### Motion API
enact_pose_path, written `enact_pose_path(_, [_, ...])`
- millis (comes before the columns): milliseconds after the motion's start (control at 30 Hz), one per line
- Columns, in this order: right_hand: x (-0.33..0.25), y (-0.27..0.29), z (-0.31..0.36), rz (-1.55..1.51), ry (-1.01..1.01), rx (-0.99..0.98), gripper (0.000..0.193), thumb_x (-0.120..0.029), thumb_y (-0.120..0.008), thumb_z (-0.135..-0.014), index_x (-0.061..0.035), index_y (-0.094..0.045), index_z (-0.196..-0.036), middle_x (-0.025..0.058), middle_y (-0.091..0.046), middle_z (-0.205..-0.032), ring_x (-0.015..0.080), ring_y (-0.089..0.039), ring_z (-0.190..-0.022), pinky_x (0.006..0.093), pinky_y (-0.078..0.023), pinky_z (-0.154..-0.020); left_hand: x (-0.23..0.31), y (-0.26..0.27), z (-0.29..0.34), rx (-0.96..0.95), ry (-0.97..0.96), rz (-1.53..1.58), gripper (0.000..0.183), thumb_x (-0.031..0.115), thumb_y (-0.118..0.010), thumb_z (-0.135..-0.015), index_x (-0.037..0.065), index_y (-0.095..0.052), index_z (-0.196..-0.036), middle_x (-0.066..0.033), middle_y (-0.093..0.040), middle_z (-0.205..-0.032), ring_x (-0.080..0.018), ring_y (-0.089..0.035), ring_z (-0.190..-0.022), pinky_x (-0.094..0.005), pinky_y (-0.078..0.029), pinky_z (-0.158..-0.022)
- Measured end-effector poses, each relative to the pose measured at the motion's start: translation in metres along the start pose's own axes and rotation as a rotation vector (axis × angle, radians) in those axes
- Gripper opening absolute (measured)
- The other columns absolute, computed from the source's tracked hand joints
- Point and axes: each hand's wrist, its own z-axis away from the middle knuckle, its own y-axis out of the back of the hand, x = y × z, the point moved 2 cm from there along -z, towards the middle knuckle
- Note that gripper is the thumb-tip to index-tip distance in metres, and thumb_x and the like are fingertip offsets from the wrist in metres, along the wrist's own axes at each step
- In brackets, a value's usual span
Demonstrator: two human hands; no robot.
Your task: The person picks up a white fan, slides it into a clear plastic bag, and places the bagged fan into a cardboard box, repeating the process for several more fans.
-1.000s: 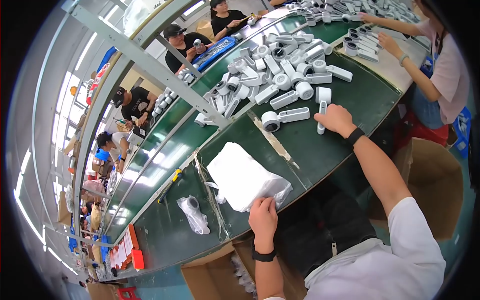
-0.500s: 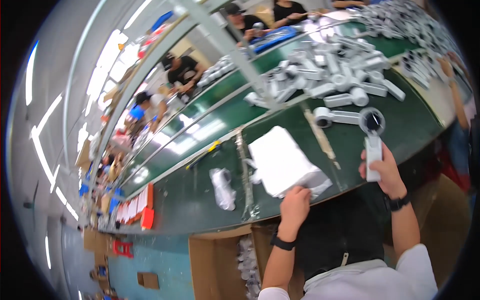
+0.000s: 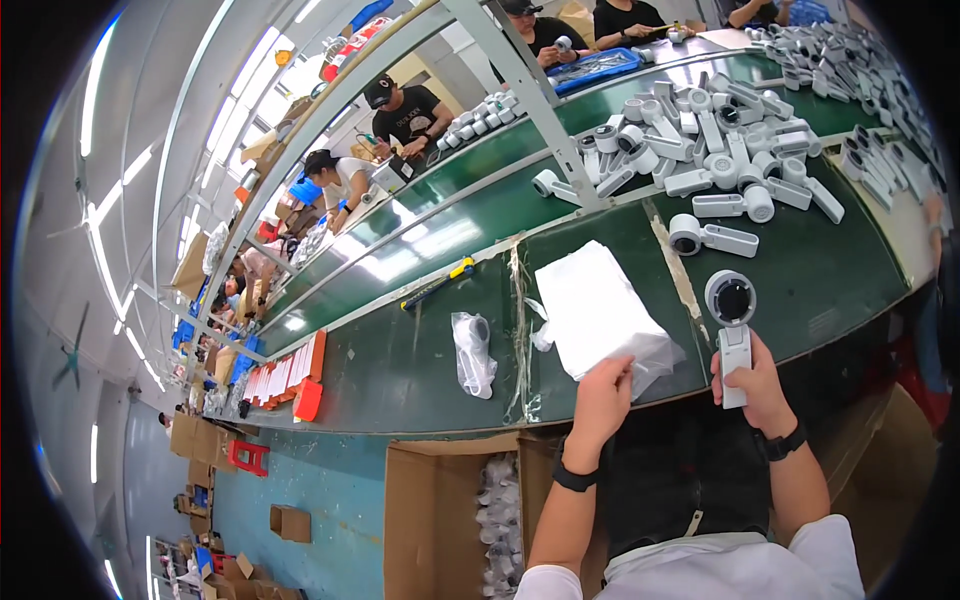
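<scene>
While gripped, white device point(image 3: 733, 335) within right fingers point(image 3: 722, 362)

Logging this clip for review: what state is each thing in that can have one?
Right hand: gripping a white handheld device, held upright.
Left hand: pinching the stack of white bags.
Bagged device: lying flat on the green table.
Cardboard box: open.

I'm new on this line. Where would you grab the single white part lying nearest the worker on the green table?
Take the white part by its flat straight handle, coming from above at the right end. The handle lies level and free on the green table, while the round head at its left is bulkier and harder to pinch.
</scene>
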Motion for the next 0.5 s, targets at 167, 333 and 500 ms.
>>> enact_pose_path(167, [0.002,-0.001,0.004,0.015,0.007,-0.003,0.054,0.001,-0.053,-0.063,-0.0032,-0.043,-0.116,0.0112,-0.058,-0.082,0.0208,-0.058,-0.055,0.0330,-0.051,-0.049,0.000,0.005,-0.005,0.036,0.060,0.027,0.016,0.007,-0.064,-0.086,0.001,-0.068,-0.100,-0.0121,-0.068,-0.086,-0.0187,-0.063,-0.073,-0.0289,-0.050,-0.069])
enact_pose_path(333, [0.003,-0.012,0.002,0.013,-0.017,-0.071,0.050,0.004,-0.056,-0.070,-0.0014,-0.043,-0.119,0.0115,-0.059,-0.084,0.0210,-0.060,-0.057,0.0320,-0.051,-0.051,-0.011,0.012,-0.005,0.087,0.325,0.323,0.019,0.007,-0.061,-0.092,-0.002,-0.067,-0.107,-0.0029,-0.066,-0.080,-0.0084,-0.057,-0.068,-0.0217,-0.045,-0.061])
enact_pose_path(500, [0.001,-0.023,0.002,0.118,0.001,-0.059,0.039,-0.001,-0.069,-0.077,-0.0023,-0.047,-0.109,0.0082,-0.062,-0.084,0.0138,-0.059,-0.060,0.0279,-0.049,-0.053,-0.007,0.012,-0.006,0.073,0.387,0.504,0.021,0.005,-0.062,-0.090,-0.002,-0.067,-0.110,-0.0018,-0.066,-0.082,-0.0074,-0.056,-0.069,-0.0205,-0.045,-0.062])
